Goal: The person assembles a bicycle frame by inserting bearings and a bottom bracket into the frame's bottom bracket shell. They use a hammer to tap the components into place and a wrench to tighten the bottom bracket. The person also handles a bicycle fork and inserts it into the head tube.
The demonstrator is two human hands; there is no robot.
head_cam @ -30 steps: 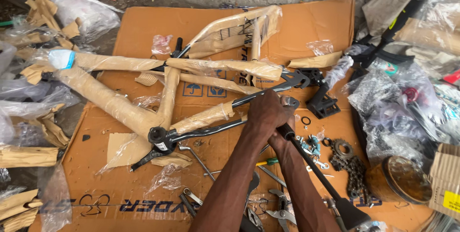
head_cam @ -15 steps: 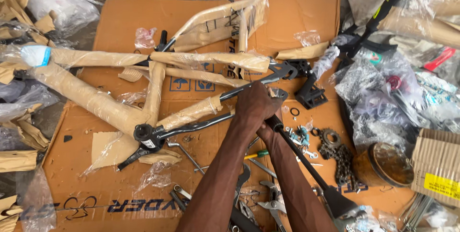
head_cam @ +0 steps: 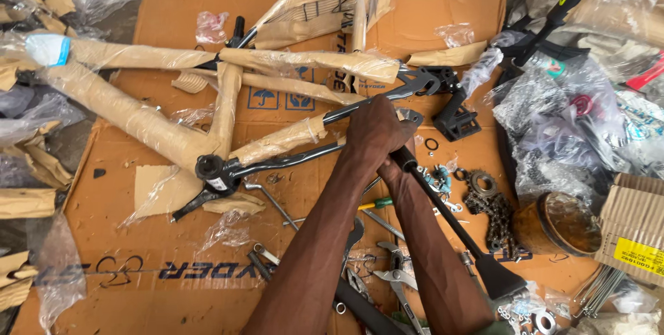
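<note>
Presently, step in hand: both hands work at the rear end of a black bicycle frame wrapped in tan paper and clear film (head_cam: 207,120), which lies flat on a sheet of brown cardboard (head_cam: 138,252) on the floor.
Left hand (head_cam: 373,134): closed over the frame's rear stays, just beside the dropout (head_cam: 422,82), pressing it down.
Right hand (head_cam: 398,162): mostly hidden under the left; it seems clamped on the upper end of a long black tool handle with a flat flared end (head_cam: 449,217). How tight the grip is, I cannot tell.
Hands together: stacked, touching, one over the other.
Next move calls for: as I judge it, a firm hold on the frame while the long handle is levered, since the tool gives much leverage.
Nearby: black pedal (head_cam: 456,124), sprocket and greasy chain (head_cam: 487,203), green-handled screwdriver (head_cam: 373,203), loose spanners and pliers (head_cam: 394,273), crumpled clear plastic bags (head_cam: 553,120).
</note>
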